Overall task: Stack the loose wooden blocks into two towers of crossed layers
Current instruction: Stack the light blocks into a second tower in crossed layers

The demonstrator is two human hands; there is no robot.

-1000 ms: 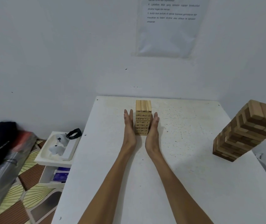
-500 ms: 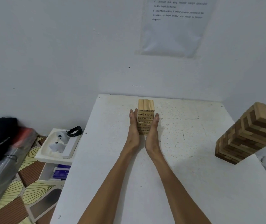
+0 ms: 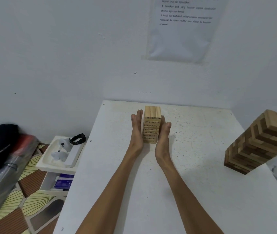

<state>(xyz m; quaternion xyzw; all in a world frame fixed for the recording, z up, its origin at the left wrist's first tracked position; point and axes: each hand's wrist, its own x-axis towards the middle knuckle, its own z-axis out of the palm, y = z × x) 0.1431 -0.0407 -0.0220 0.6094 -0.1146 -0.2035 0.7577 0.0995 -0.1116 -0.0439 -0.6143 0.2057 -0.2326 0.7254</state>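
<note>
As we look down through the head camera, a white tray sits on a low unit left of the white table. It holds a black wristband, a long white box and some white lumpy items too blurred for us to name. In the open compartment below the tray we see a purple box.

A second ago we saw a sliver of table between the left hand and the small tower; now that gap has closed, and the left fingertips reach a little further up its side. Both towers stand where they stood before.

The small tower, made of pale numbered blocks in crossed layers, stands upright near the far edge of the table. Our left hand lies with its palm flat against the tower's left side, fingers straight and together. Our right hand presses the right side the same way, fingers straight, thumb poking out to the right. Both forearms stretch out over the table. The large tower, of brown and pale blocks, stands well apart at the table's right edge.
</note>
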